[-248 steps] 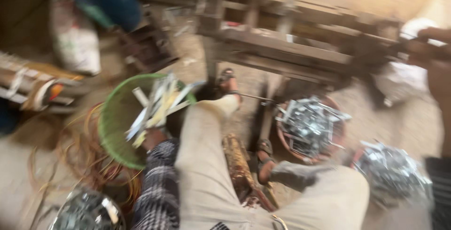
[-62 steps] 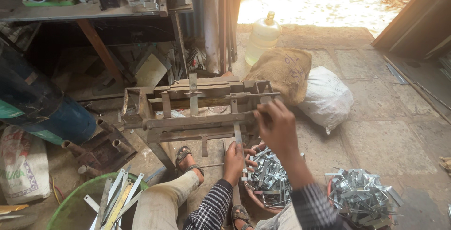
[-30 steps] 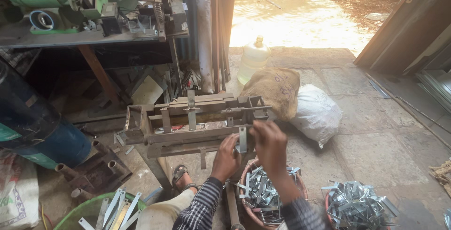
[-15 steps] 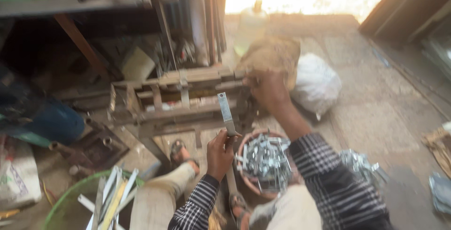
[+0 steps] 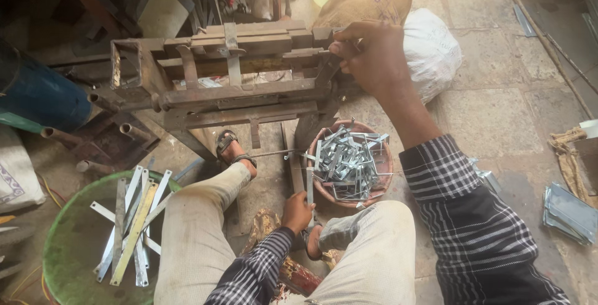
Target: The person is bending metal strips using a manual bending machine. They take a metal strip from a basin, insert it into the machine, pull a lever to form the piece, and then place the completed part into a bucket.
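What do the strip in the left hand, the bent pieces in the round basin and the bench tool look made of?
Strip in the left hand: thin sheet metal, pale grey with a dull shine, probably plated steel.
Bent pieces: the same bright grey metal, with crisp folds.
Round basin: reddish brown and matte; clay or plastic, unclear.
Bench tool, gripped by the right hand: heavy iron or steel, brown with rust.
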